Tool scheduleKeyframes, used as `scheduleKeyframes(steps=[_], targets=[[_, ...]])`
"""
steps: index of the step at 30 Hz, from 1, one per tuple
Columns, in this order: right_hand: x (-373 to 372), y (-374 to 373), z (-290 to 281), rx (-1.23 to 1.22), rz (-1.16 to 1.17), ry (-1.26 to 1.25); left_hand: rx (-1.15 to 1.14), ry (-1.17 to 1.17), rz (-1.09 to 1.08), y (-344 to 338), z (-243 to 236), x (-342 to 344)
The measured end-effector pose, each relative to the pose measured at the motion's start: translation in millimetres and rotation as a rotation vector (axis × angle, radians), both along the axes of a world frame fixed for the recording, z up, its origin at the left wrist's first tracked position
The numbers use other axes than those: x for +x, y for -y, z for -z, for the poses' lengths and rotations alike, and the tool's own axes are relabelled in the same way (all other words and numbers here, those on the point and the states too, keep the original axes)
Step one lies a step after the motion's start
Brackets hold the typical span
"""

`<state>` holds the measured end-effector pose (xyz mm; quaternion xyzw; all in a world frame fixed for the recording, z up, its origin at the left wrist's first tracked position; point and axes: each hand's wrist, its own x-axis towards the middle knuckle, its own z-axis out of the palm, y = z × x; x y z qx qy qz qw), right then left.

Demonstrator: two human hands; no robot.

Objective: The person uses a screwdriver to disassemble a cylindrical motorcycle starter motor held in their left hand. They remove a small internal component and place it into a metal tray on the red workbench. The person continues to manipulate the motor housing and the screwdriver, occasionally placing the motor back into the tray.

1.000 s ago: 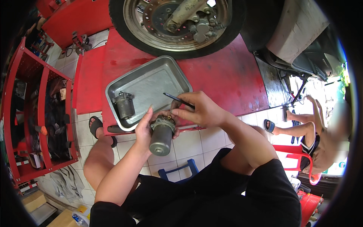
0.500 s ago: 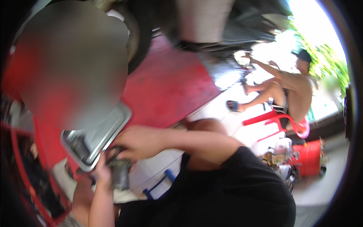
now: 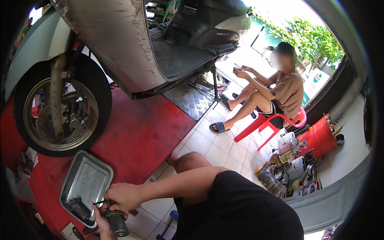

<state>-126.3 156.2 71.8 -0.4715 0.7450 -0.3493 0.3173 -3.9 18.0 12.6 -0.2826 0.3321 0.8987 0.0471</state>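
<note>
My left hand [image 3: 100, 220] grips a greasy dark metal motor with a cylindrical body [image 3: 117, 224], at the lower left. My right hand [image 3: 125, 195] is over the motor's upper end, closed on a thin black tool [image 3: 98, 203], with some fingers against the motor; the tool's tip is hard to make out. Just left of both hands a steel tray [image 3: 101, 167] holds a similar dark motor [image 3: 79, 209] lying on its side.
The tray rests on a red platform [image 3: 144, 128] beneath a scooter's front wheel [image 3: 60, 106] and body. At right, another person [image 3: 288, 92] sits on a red plastic chair [image 3: 278, 120], hands around a small object. Cans, boots and a red drum [image 3: 318, 138] line the wall.
My view has swung to the right, bringing the scooter body and seated person into fuller view. The motor, my hands and the tray now sit lower left in the picture, the grip much the same.
</note>
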Motion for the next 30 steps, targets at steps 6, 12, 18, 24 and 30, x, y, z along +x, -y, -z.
scheduleKeyframes(steps=[6,12,18,24,30], targets=[[5.1,-1.1,-6.0,-0.056,0.039,0.018,-0.117,-0.124,0.132,29.8,43.6,4.0],[12.9,-0.6,-7.5,-0.036,0.036,-0.173,-0.193,0.006,-0.019,34.7,58.3,2.7],[16.9,0.8,-0.5,-0.020,0.039,-0.208,-0.158,0.075,-0.144,36.3,69.3,-2.2],[13.1,-0.2,-2.5,-0.140,0.044,-0.107,-0.155,0.037,-0.024,45.7,80.0,-1.0],[14.6,4.4,3.4,-0.018,0.054,-0.231,-0.130,0.126,-0.166,49.0,91.1,-0.6]])
